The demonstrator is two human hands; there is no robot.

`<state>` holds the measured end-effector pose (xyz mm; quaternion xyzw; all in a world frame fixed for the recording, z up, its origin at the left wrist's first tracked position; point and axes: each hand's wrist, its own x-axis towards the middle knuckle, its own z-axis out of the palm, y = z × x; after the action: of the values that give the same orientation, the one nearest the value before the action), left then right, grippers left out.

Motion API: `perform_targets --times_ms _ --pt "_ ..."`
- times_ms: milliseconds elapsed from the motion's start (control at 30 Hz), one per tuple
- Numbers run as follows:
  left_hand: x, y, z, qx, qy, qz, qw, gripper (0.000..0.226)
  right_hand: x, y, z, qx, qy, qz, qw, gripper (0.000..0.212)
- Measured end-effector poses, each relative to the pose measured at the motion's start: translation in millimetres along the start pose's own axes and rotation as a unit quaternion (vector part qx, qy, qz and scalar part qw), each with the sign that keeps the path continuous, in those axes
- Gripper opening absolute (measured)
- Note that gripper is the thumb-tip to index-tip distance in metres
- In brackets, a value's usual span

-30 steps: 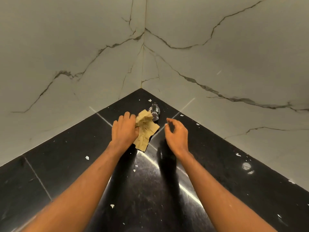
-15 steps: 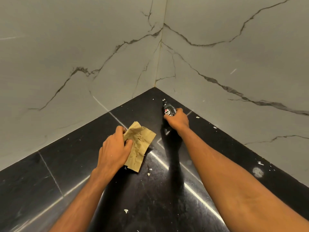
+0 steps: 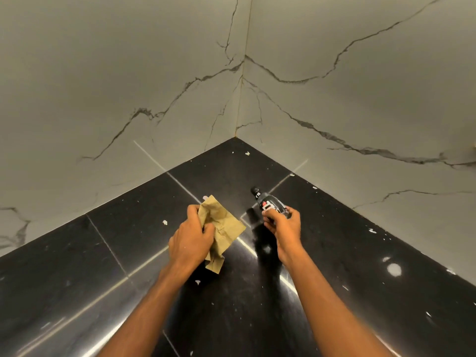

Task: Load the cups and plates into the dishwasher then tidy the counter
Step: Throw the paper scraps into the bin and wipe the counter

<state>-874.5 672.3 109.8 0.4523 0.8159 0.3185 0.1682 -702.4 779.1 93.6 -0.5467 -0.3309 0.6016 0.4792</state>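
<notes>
My left hand (image 3: 190,243) grips a crumpled tan paper napkin (image 3: 223,228) just above the glossy black counter (image 3: 77,266). My right hand (image 3: 283,228) holds a small dark bottle (image 3: 268,203) with a black cap, tilted with its top pointing toward the corner. The bottle is lifted off the counter. No cups, plates or dishwasher are in view.
Two grey marble-veined walls (image 3: 154,86) meet in a corner behind the counter. Small white crumbs and flecks (image 3: 165,222) are scattered over the black surface, with a pale smudge (image 3: 393,269) at the right.
My right hand reached to the corner, closed on the bottle and drew it back toward me. My left hand pulled the napkin back along the counter.
</notes>
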Motion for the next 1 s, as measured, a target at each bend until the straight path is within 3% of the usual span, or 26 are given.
perform_targets --times_ms 333,567,800,1000 --pt "-132 18 8 -0.059 -0.046 -0.009 0.997 0.013 -145 23 -105 0.11 -0.037 0.039 0.992 0.051" --pt "-240 30 -5 -0.107 -0.075 0.032 0.991 0.015 -245 30 -165 0.152 -0.077 0.038 0.985 0.06" --pt "-317 31 -41 -0.157 -0.129 0.03 0.979 0.054 -325 31 -198 0.15 -0.084 0.039 0.984 0.075" --pt "-356 25 -65 -0.185 -0.175 0.037 0.966 0.074 -375 38 -212 0.147 -0.078 0.039 0.985 0.058"
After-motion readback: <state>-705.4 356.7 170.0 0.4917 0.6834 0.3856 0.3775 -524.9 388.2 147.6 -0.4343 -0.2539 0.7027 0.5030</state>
